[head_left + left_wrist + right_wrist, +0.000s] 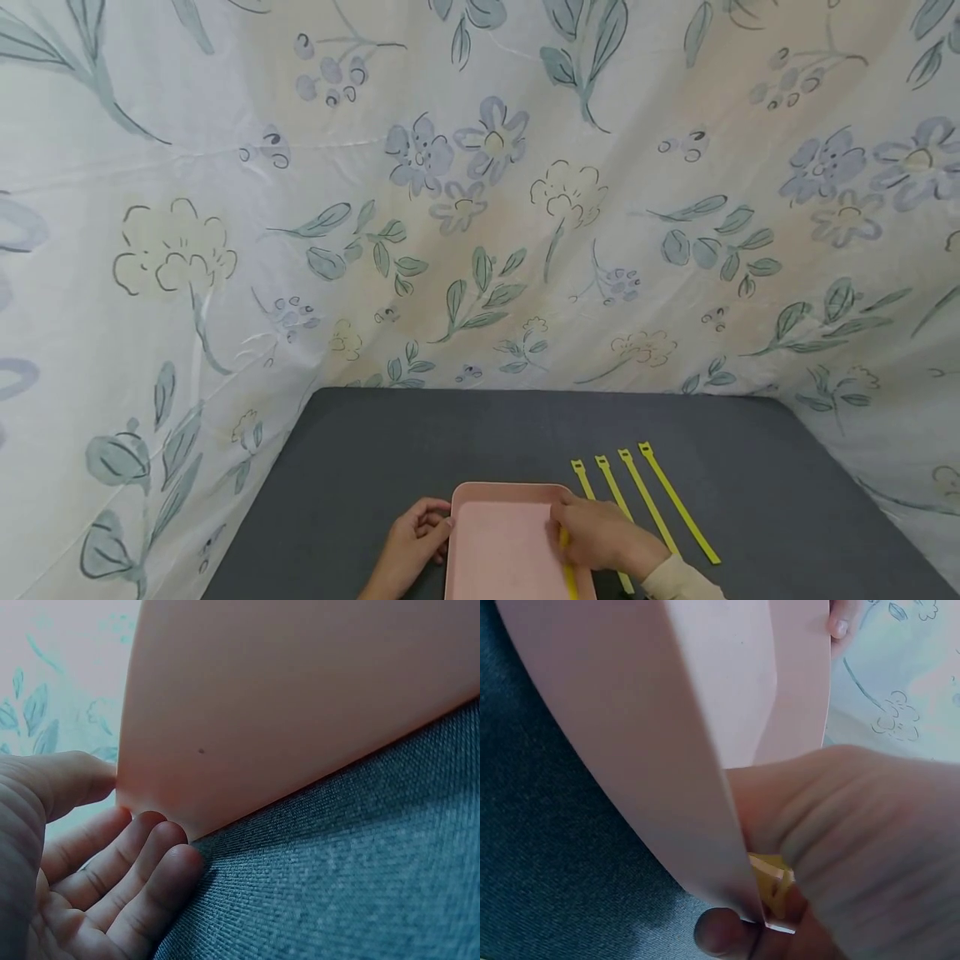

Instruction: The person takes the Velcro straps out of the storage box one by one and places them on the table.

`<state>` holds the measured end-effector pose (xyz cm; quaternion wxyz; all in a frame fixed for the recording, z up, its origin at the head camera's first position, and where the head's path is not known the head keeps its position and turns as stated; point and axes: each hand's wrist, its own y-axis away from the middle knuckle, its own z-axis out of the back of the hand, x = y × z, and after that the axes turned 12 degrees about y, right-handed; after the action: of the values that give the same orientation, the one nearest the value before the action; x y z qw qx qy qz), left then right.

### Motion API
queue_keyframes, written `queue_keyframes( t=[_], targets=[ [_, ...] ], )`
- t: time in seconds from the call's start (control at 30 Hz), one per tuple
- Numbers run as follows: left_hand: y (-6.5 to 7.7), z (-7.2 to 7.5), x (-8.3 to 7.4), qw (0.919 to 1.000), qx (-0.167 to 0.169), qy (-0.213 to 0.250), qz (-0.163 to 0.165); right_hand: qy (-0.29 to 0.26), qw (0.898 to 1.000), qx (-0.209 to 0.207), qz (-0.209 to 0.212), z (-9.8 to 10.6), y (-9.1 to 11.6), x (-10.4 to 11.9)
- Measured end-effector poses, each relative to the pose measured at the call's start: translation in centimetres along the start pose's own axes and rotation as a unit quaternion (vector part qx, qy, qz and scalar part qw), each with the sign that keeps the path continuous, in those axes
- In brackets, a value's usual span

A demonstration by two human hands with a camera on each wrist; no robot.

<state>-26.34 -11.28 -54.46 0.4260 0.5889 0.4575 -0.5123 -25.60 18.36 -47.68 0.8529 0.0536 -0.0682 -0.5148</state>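
Note:
A shallow pink tray [498, 542] lies near the front of the dark table. At its left side my left hand [412, 542] holds the edge; in the left wrist view the thumb is at the rim, fingers curled against the outer wall [247, 735]. My right hand [600, 533] reaches over the tray's right side and holds a yellow cable tie [571, 581] along the inner wall. In the right wrist view the tie's slotted end [776, 889] shows by the corner, with fingertips outside the wall; the exact grip is partly hidden.
Several more yellow cable ties [678, 504] lie side by side on the dark table [420, 433], right of the tray, partly behind the right hand. A floral cloth [480, 208] hangs behind the table and along both sides.

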Motion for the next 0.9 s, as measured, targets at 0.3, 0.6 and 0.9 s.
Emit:
queue_keyframes(
  t=[0.3, 0.6, 0.9],
  targets=[
    [0.06, 0.0, 0.19, 1.0, 0.0, 0.007, 0.002, -0.006, 1.0, -0.008, 0.019, -0.4, -0.12, -0.42],
    [0.02, 0.04, 0.26, 1.0, 0.0, 0.007, 0.002, -0.049, 0.998, -0.025, 0.016, -0.52, -0.23, -0.42],
    [0.06, 0.12, 0.32, 1.0, 0.002, 0.002, 0.001, -0.074, 0.996, -0.039, 0.039, -0.52, -0.13, -0.65]
  ],
)
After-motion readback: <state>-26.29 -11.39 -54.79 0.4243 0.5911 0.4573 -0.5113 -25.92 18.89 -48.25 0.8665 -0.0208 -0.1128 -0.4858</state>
